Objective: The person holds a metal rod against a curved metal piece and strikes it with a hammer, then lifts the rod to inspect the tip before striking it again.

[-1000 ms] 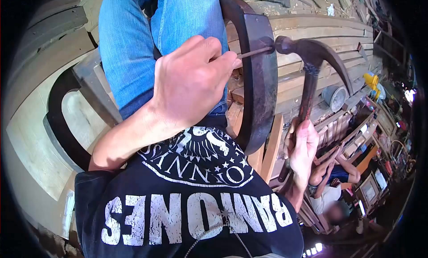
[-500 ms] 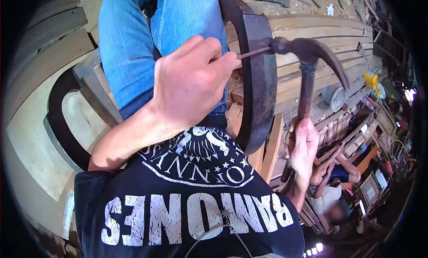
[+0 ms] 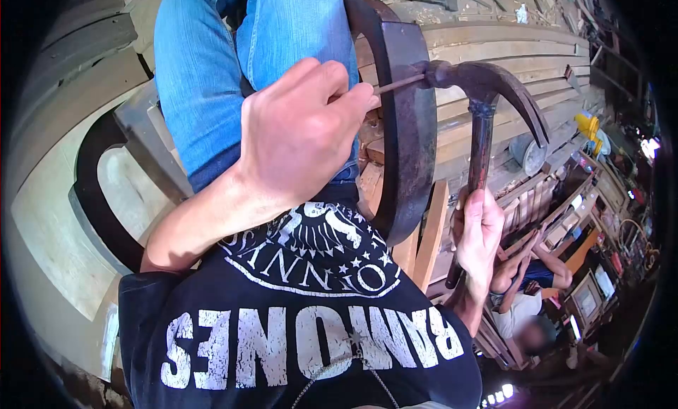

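- two bare hands in view, both occupied, of one person in blue jeans [image 3: 201, 91] and a black t-shirt [image 3: 318, 296] with white print.
- left hand [image 3: 304, 133]: fingers curled in, thumb and forefinger pinching a thin brown rod [image 3: 399, 83].
- rod: slanted slightly upward from the fingers, far end near the upper part of a dark curved wooden piece [image 3: 413, 140].
- right hand [image 3: 478, 225]: fingers wrapped around the handle of a claw hammer [image 3: 481, 130], handle near upright, claw curving off to the right.
- hammer face is level with the rod's far end and right by the dark wood; from where i stand, cannot tell whether they touch.
- dark wooden piece: beside the person's right leg, wide smooth side showing.
- second dark curved piece [image 3: 88, 176] at far left.
- beyond the hammer: a row of planks [image 3: 508, 63], a grey tub [image 3: 527, 153], a yellow object [image 3: 587, 126].
- farther off, lower right: another person [image 3: 519, 310] in a light top and dark shorts, limbs bent.
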Tool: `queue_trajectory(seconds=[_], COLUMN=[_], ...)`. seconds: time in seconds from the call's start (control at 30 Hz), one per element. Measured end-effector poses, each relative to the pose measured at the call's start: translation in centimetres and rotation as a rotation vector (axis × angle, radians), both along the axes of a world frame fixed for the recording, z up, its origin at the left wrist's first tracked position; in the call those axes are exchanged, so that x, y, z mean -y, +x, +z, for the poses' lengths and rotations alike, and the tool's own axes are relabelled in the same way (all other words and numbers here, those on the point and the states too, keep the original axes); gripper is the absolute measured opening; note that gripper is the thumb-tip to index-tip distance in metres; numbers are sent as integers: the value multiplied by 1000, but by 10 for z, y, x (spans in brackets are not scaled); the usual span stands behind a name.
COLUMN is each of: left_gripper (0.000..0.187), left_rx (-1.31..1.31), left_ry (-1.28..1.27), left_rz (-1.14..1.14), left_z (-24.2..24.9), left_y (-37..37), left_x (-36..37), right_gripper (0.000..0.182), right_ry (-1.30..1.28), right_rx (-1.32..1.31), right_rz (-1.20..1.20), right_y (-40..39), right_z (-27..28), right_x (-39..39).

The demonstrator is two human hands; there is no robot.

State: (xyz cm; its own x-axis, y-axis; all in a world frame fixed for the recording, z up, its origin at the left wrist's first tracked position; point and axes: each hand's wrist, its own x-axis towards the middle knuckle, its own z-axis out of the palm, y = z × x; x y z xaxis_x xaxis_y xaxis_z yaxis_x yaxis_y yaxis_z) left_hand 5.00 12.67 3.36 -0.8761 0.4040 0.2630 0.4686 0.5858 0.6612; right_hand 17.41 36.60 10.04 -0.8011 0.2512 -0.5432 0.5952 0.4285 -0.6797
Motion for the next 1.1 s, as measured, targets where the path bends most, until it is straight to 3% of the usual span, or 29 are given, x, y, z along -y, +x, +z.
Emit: queue_trajectory(seconds=[0.1,0.47,0.6,1.1], left_gripper=[15,16,16,16], left_rx=[6,-13,5,5], left_ry=[-7,4,-11,-11], left_rz=[-4,-2,-4,-2], left_z=[2,0,1,1], left_y=[0,-1,0,1], left_x=[-2,-2,-1,0], right_gripper=[40,38,38,39], right_ry=[-28,43,-22,-61], right_rx=[20,-1,35,25], right_rz=[-80,27,-91,-59], right_y=[-3,3,-3,-2], right_z=[6,0,6,1], right_x=[4,-3,6,5])
